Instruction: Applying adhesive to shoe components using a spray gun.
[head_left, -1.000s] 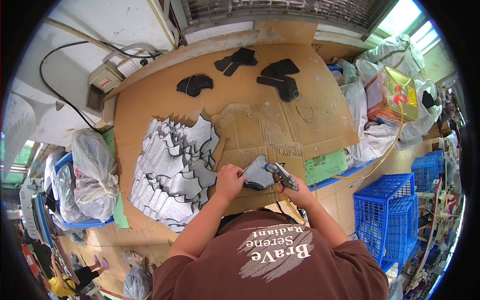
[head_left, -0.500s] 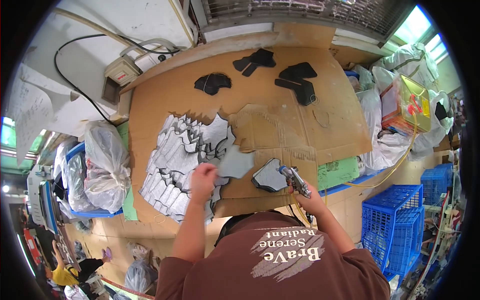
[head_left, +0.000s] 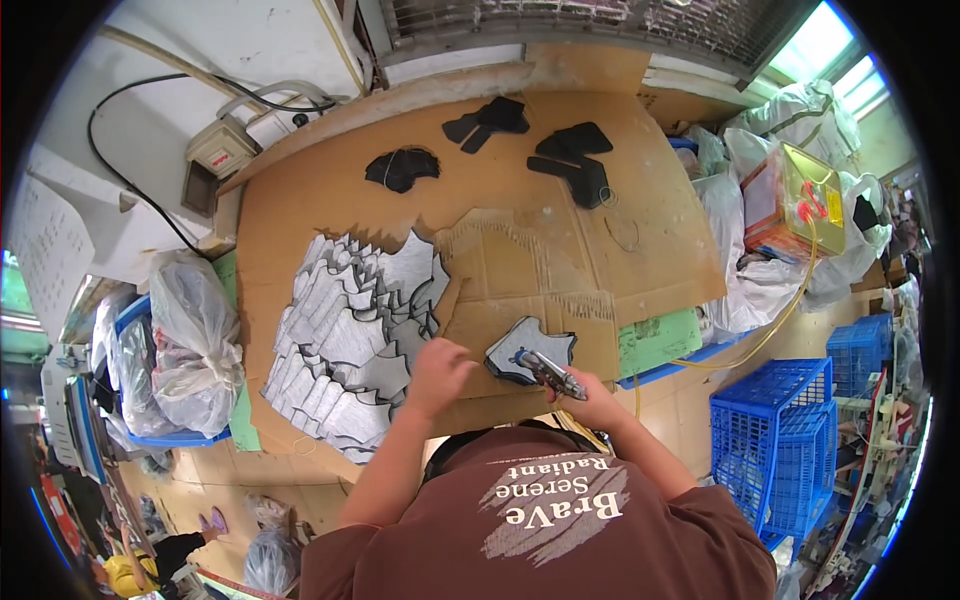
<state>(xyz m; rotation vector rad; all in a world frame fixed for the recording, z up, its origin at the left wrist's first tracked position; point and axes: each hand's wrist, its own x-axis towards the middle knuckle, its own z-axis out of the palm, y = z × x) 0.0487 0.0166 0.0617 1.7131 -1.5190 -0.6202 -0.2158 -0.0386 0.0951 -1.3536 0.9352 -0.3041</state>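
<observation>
My right hand [head_left: 592, 402] grips a metal spray gun [head_left: 556, 376] with a blue fitting at its front end. The gun's tip hangs over a small stack of light grey, dark-edged cut pieces [head_left: 528, 338] near the table's front edge. Just left of that stack is my left hand [head_left: 440, 374], empty, with its fingers loosely apart. Beyond my left hand, large overlapping rows of the same grey pieces [head_left: 340, 325] cover the left part of the cardboard [head_left: 660, 240].
Black cut pieces [head_left: 572, 160] lie toward the far side. A yellow hose [head_left: 790, 305] runs from a square metal can [head_left: 795, 200] on the right. Plastic bags [head_left: 195, 340] stand at the left, blue crates [head_left: 770, 440] at the lower right. Another person in yellow [head_left: 128, 572] is at lower left.
My left hand has let go of a grey piece it was carrying rightward, which now lies on the small stack. The spray gun has come leftward over that stack.
</observation>
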